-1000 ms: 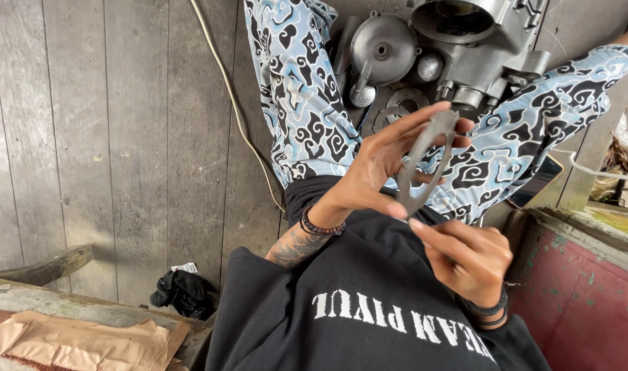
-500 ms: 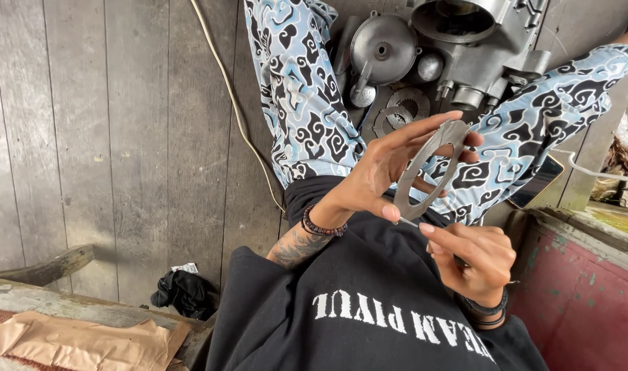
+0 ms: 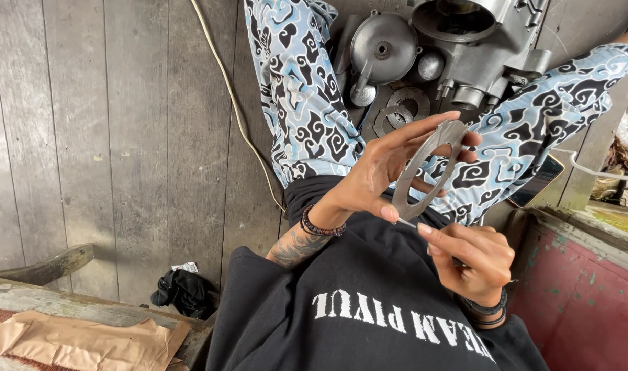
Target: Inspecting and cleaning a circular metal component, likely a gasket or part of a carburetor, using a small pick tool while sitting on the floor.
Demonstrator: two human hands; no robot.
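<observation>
as left hand clamps grey ring plate, right hand just below pinches thin tool

Informal repair workshop, likely small-engine work. Weathered grey plank floor. Bare metal engine casing with round cover and loose toothed discs lying on floor. Pale cable trailing across planks. Dark rag, crumpled brown paper, chipped red-painted box at edge.

Bare floorboards left, open; engine casing and cable crowd ahead.
</observation>
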